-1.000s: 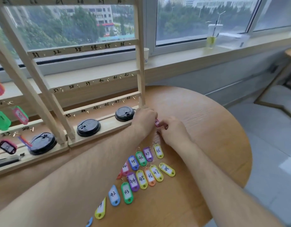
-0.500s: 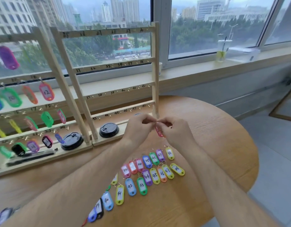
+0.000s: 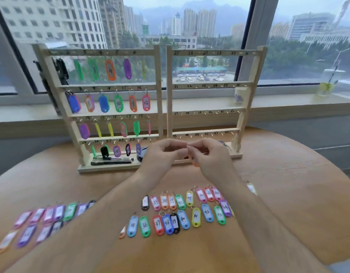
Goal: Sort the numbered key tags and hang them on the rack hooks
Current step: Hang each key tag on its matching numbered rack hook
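An orange-red plastic key tag (image 3: 194, 163) is held at the centre of the frame. Its small metal ring is pinched between thumb and forefinger of the left hand (image 3: 164, 156) and of the right hand (image 3: 212, 157). Most of the tag is hidden behind the right hand. The hands are held together above the round pale wooden table (image 3: 292, 194), just in front of the base of the right-hand pale wooden rack (image 3: 205, 83). That rack's rails are numbered from 25 to 48 and its hooks are bare.

Just beside it stands the left-hand wooden rack (image 3: 159, 99), where coloured numbered tags (image 3: 118, 103) are hung in four rows. Black marker pens (image 3: 111, 161) lie on its base. Bare table is seen to the right of the hands as far as the curved edge at the right of the frame.

Two rows of coloured numbered plastic tags (image 3: 183, 219) lie between the forearms at lower centre, and more tags, blurred (image 3: 44, 217), lie at lower left.

Compared with half a second ago, the view has been tilted upward and both racks are now seen whole. The pinch on the ring is kept by both hands, and the tag no longer hangs in plain view.

Behind the racks a grey windowsill (image 3: 284, 104) carries a clear plastic drink cup (image 3: 327, 83) at upper right. City buildings and trees are seen through the window (image 3: 308, 36).
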